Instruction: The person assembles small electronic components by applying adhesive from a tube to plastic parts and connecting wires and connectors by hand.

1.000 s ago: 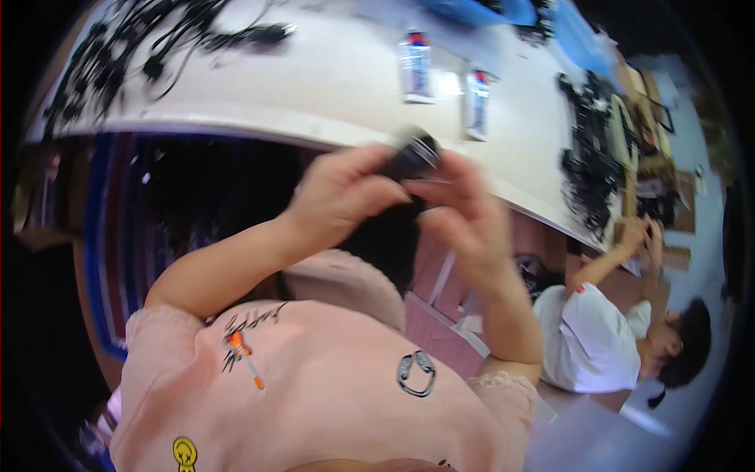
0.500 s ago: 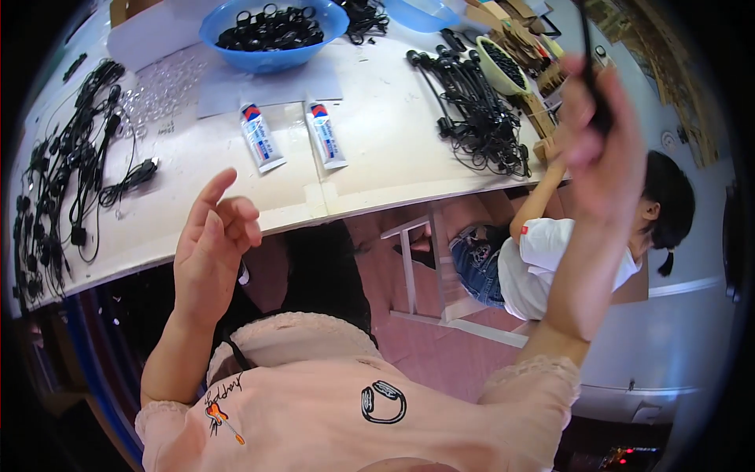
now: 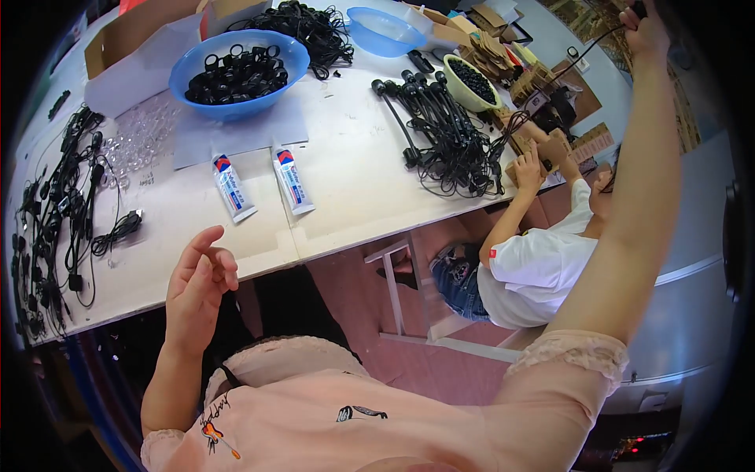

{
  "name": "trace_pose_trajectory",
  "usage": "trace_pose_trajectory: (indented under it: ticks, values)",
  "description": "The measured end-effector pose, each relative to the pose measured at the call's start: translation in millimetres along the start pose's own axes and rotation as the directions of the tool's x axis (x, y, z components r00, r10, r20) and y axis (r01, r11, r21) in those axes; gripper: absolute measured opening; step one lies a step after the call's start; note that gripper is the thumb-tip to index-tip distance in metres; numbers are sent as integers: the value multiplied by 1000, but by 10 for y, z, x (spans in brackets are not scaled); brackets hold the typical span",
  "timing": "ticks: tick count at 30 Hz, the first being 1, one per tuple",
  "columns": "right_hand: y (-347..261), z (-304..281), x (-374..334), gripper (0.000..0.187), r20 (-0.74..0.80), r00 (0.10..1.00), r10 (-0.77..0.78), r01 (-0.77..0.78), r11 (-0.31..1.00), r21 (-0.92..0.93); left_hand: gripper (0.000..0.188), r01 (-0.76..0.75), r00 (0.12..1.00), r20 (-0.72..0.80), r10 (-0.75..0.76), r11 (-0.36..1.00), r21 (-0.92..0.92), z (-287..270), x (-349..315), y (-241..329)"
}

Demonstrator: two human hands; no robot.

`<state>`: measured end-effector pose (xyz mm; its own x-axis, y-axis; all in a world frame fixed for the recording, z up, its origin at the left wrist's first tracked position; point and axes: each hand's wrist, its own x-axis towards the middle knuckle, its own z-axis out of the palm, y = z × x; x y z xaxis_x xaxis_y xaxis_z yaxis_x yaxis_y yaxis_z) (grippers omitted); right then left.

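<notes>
My right hand point(image 3: 650, 38) is raised far out at the upper right, closed on a black corded part, mostly hidden in the fingers. From it a thin black cable point(image 3: 588, 49) runs down toward a bundle of black corded parts point(image 3: 448, 130) at the table's right. My left hand point(image 3: 203, 275) hovers before the table's front edge, holding nothing, index finger stretched and the others loosely bent. Beyond it, two white-and-blue tubes point(image 3: 233, 189) lie side by side on the table.
A blue bowl point(image 3: 177, 69) holds black rings, with clear small pieces point(image 3: 140, 145) beside it. Black cables point(image 3: 79, 197) cover the left. At the right, a yellow bowl point(image 3: 494, 104) stands near a seated co-worker point(image 3: 535, 271) handling cardboard. An open box point(image 3: 141, 51) stands far left.
My right hand has lifted up and away to the right with the black corded part, its cable now stretched out. The view has shifted. The co-worker's hands now show at the cardboard.
</notes>
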<state>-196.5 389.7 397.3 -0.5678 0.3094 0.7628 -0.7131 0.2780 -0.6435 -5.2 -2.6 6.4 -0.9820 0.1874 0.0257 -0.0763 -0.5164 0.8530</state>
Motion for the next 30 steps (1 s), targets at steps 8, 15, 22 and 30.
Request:
trace_pose_trajectory:
  ticks: [8, 15, 22, 30]
  values:
    - [2219, -999, -515, 34, 173, 957, 234, -11, 622, -783, 36, 15, 1000, 8, -16, 996, 91, -47, -33, -97]
    - [3183, -1188, -1772, 46, 19, 839, 544, -20, 65, -998, 29, 46, 994, -113, -14, 959, 279, -317, -166, 96]
    - [3631, -1874, -1416, 43, 439, 654, 617, 521, 53, -852, 28, 23, 966, -226, 126, 828, 561, -758, -568, 569]
    - [2406, 344, -2400, 28, 497, 864, 76, 130, 921, -367, 29, 98, 443, -572, 690, 597, 796, -2259, -1072, 1808]
